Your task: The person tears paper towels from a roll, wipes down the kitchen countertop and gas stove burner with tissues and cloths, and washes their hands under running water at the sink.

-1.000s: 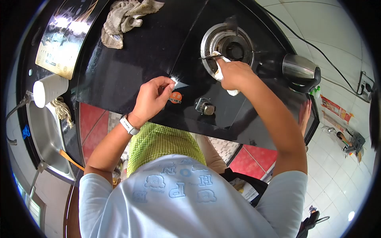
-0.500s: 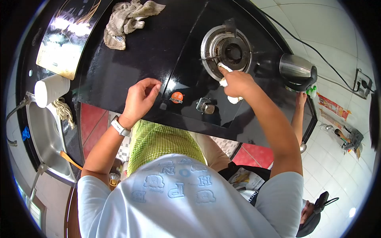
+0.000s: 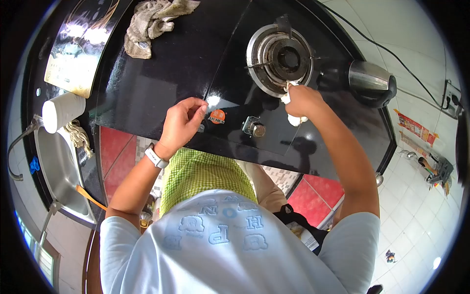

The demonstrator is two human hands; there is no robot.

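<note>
My right hand [image 3: 304, 102] is closed on a white cloth [image 3: 296, 119] at the lower right edge of the round gas burner [image 3: 290, 59]. Part of the cloth touches the burner's metal ring, and part hangs below my fingers. My left hand [image 3: 183, 120] hovers over the black stove top near the orange round logo [image 3: 217, 116], its thumb and forefinger pinched together. Whether anything small is between those fingertips I cannot make out. The metal stove knob [image 3: 255, 128] lies between my two hands, nearer the front edge.
A crumpled grey-beige towel [image 3: 149, 28] lies at the back left. An electric kettle [image 3: 370, 83] stands right of the burner. At left are a shiny panel [image 3: 78, 54], a white container [image 3: 63, 111] and a sink [image 3: 61, 166]. A black cable runs along the tiled wall.
My right hand and the cloth have moved right along the burner's near rim. My left hand has shifted only slightly. The other person's hand at the right counter edge is out of view.
</note>
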